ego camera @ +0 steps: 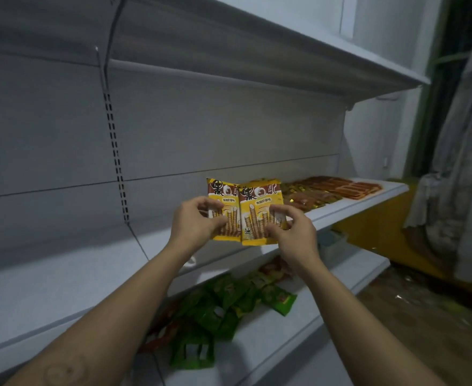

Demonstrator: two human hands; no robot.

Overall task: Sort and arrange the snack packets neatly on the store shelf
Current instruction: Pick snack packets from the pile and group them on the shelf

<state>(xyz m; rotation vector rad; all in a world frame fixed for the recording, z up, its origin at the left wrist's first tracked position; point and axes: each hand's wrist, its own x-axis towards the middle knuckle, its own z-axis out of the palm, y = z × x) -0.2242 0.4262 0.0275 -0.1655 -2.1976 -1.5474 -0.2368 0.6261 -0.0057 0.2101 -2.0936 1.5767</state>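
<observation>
The left hand [194,221] pinches 1 yellow packet [225,201] between curled fingers and thumb; the right hand [293,232] grips a 2nd yellow packet [259,210] likewise. Both packets stand upright between the hands, edges touching, above the shelf [62,274]. Red packets [340,188] lie flat beyond the right hand; green packets [223,305] lie heaped below both hands.

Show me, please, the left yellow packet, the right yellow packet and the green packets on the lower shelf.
left yellow packet [224,195]: head view, upper front face.
right yellow packet [257,213]: head view, centre of front.
green packets [229,302]: head view, middle of pile.
</observation>
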